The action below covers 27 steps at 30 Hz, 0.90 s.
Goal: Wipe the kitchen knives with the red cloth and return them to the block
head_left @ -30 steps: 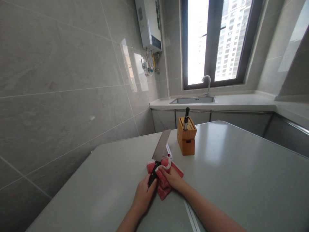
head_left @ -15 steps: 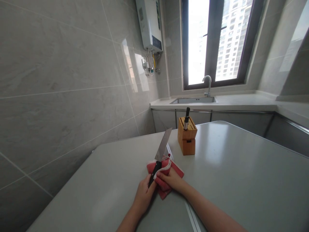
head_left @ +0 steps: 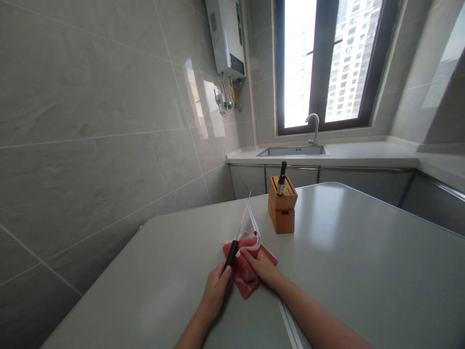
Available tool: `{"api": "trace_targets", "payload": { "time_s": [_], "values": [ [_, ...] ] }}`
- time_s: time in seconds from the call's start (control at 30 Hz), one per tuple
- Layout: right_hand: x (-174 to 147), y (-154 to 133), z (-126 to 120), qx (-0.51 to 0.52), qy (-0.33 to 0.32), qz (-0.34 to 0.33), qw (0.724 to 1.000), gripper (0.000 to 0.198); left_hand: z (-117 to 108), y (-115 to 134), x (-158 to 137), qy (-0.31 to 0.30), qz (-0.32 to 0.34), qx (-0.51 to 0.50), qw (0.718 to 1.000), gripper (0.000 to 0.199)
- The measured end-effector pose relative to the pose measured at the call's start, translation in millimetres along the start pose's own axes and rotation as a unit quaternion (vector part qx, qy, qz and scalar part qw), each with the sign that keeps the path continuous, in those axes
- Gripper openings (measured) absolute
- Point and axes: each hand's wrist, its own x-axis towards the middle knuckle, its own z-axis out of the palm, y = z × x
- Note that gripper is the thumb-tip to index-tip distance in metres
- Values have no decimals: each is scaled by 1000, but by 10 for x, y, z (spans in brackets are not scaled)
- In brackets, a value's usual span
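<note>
A kitchen knife (head_left: 232, 252) with a black handle is gripped by my left hand (head_left: 215, 290) at the handle's end. Its blade points away from me and is turned nearly edge-on, so it looks like a thin line. My right hand (head_left: 264, 269) is closed on a red cloth (head_left: 247, 281) with a white edge, thumb on top. The cloth is bunched just right of the knife handle and partly beneath it. Beyond the cloth stands a wooden knife block (head_left: 282, 208), with one black-handled tool (head_left: 281, 178) upright in its top.
The pale table (head_left: 356, 271) has a seam strip (head_left: 286, 320) running through it. A tiled wall (head_left: 109, 169) rises on the left. Past the table are a counter (head_left: 370, 150) with a sink (head_left: 294, 151) and faucet (head_left: 314, 127), a window and a wall-mounted water heater (head_left: 227, 39).
The knife has rolled in my left hand, its blade going from broad side showing to nearly edge-on. My right hand and the cloth have shifted slightly.
</note>
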Motion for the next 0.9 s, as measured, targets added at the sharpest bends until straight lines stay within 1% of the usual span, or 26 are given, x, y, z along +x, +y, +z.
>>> {"api": "trace_targets", "payload": {
  "time_s": [0.13, 0.23, 0.4, 0.5, 0.57, 0.7, 0.77, 0.9],
  "values": [
    [-47, 39, 5, -35, -71, -26, 997, 40, 16, -65, 15, -13, -1, -49, 999, 45],
    [-70, 81, 12, -34, -75, -19, 996, 39, 27, -90, 9, -44, -14, -73, 996, 43],
    [-57, 64, 18, -10, -83, -19, 996, 31, 35, -77, -9, -83, -29, -81, 993, 42],
    [-44, 20, 22, 6, -59, -14, 998, 31, 42, -87, -7, -85, -36, -79, 993, 42],
    [-46, -5, 25, 34, -38, -1, 999, 32, 49, -92, -3, -81, -34, -73, 993, 43],
    [-73, -26, 37, 130, -11, 41, 991, 34, 51, -29, -4, -82, 4, -29, 996, 44],
    [-84, -28, 45, 163, -3, 47, 985, 37, 41, 40, -9, -88, 18, -4, 996, 43],
    [-84, -32, 51, 168, 23, 47, 984, 38, 24, 153, -18, -92, 60, 37, 993, 37]
  ]
}}
